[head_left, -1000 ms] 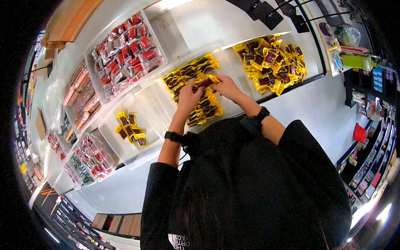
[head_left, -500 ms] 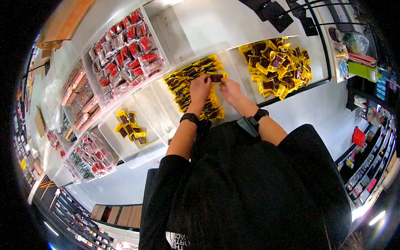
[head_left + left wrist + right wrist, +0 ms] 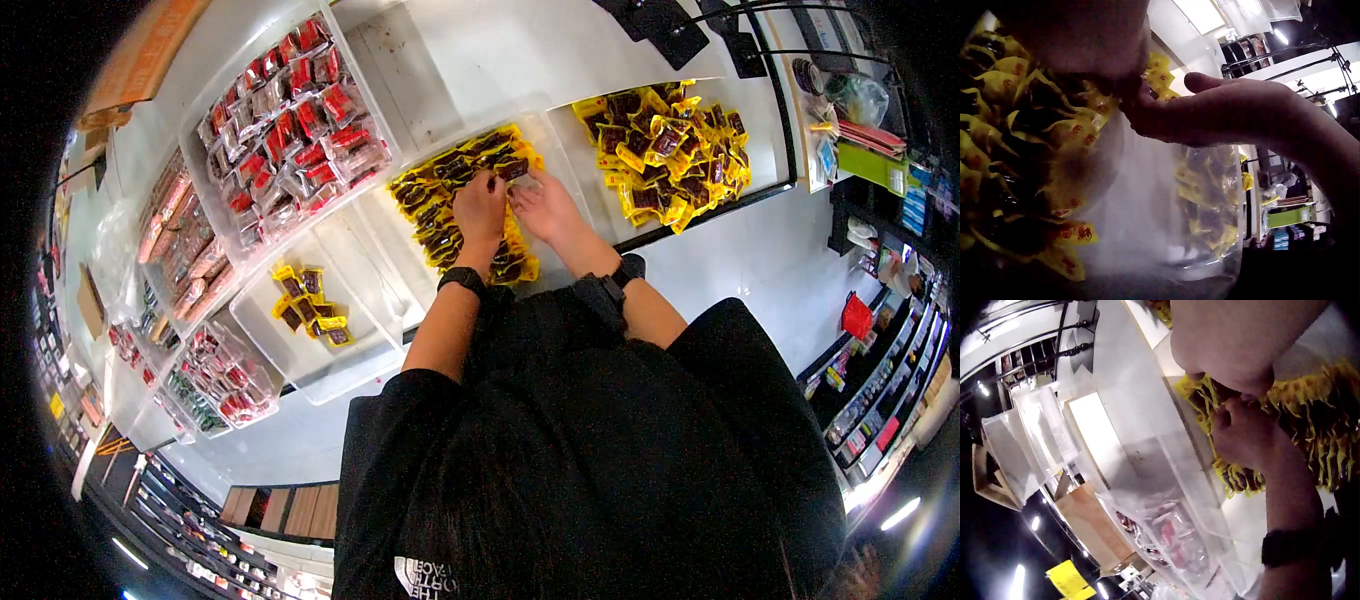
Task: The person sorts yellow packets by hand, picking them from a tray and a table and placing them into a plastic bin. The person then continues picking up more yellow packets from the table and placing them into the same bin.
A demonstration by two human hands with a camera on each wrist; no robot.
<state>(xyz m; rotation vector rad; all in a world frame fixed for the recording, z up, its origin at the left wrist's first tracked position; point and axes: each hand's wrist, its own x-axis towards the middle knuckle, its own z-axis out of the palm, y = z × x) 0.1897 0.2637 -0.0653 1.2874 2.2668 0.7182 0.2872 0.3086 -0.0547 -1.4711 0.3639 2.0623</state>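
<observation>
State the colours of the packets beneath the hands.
The packets are yellow and dark brown, shown best in the head view.

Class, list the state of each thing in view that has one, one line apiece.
Left hand, fingers curled; any grip unclear
Right hand, open, thumb apart from fingers
Yellow packets beneath the hands, packed in rows
Yellow packets at right, heaped loosely
Yellow packets at left, few, clustered
Tray under that cluster, partly filled
Red packets, set out in rows
</observation>
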